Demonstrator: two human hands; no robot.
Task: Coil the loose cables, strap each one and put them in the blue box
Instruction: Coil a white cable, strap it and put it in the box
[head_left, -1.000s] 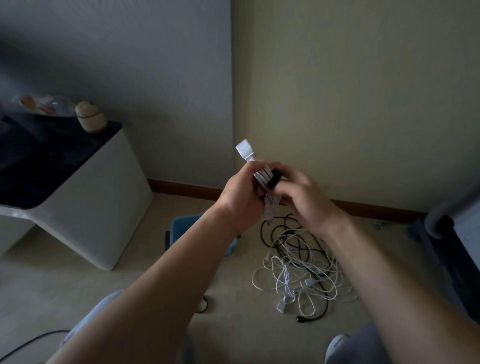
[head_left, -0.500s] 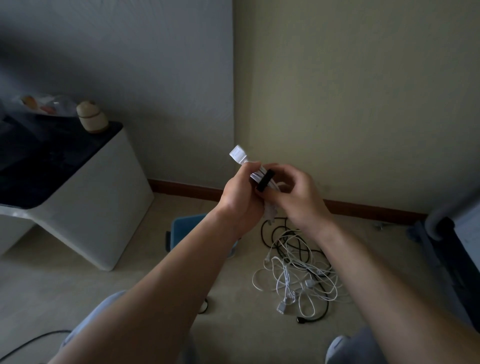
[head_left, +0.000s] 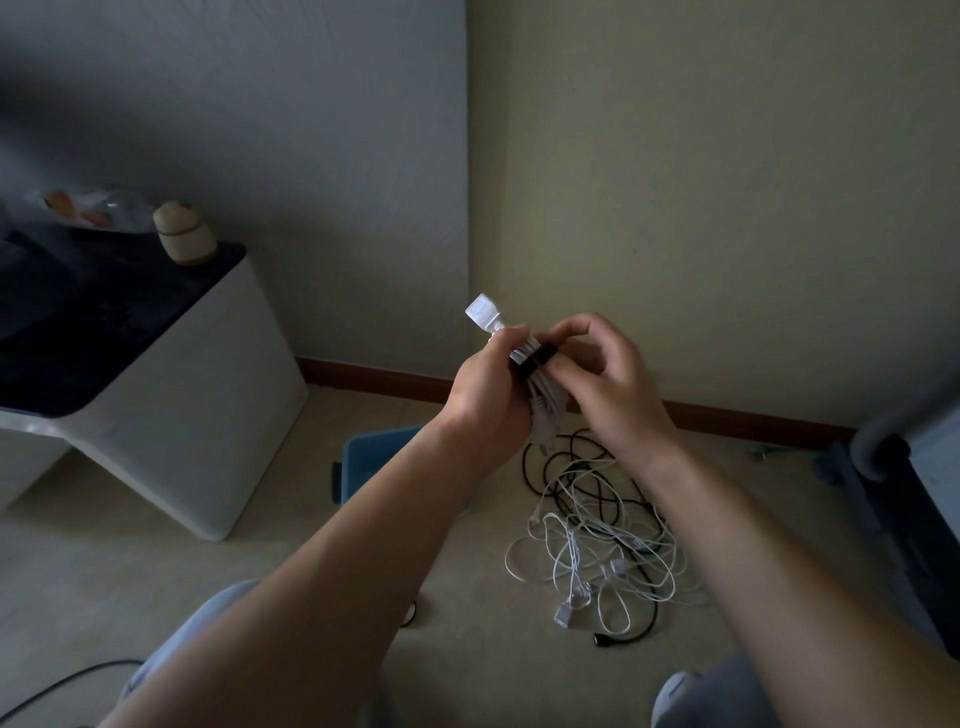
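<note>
Two hands meet nearest the camera, raised above the floor. The left hand (head_left: 488, 400) is wrapped round a coiled white cable (head_left: 543, 402), whose plug (head_left: 483, 312) sticks up past the knuckles toward the corner of the room. The right hand (head_left: 608, 379) pinches the black strap (head_left: 537, 361) that crosses the coil just beside the left fingertips, with the index finger arched clear.

A second ago that strap showed only as a short dark tab under the right fingers. Half a second ago it stood as a slanted band. Now it lies wider across the bundle. I judge the strap is being closed (the fingers hide whether its end is fastened), so this cable looks nearly ready for the box.

Beyond the hands, on the floor, the pile of loose cables (head_left: 597, 540), white and black tangled together, lies below the right wrist and short of the skirting board, so plenty is left to coil. The blue box (head_left: 374, 457) sits on the floor left of the pile, mostly hidden behind the left forearm. The held coil hangs above it and somewhat to its right.

Farther left stands a white cabinet (head_left: 171, 405), with a small jar (head_left: 184, 234) near the far corner of its dark top.
</note>
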